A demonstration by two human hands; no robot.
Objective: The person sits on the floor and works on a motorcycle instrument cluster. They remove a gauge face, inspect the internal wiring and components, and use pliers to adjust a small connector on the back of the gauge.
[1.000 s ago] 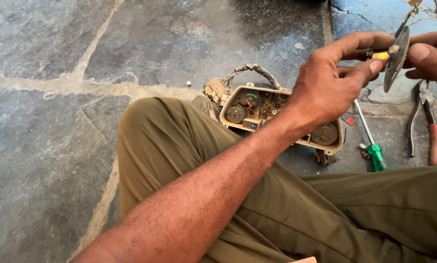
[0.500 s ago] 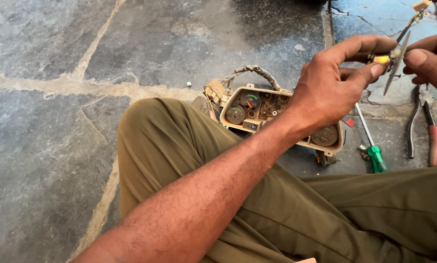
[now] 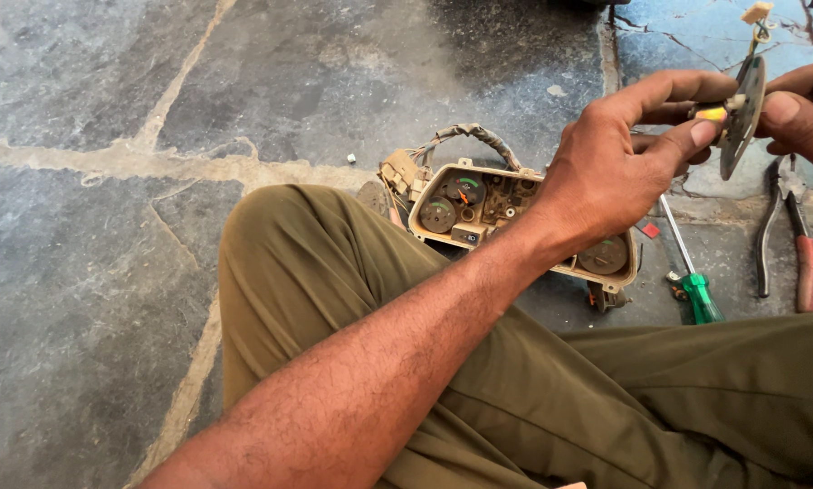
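up at 2 o'clock both hands pinch a small gauge disc edge-on, long axis near upright: left hand nearer, right hand at 3 o'clock of it, above the instrument cluster.

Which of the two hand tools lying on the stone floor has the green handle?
The screwdriver, lying just right of the beige gauge cluster; the pliers farther right have red grips.
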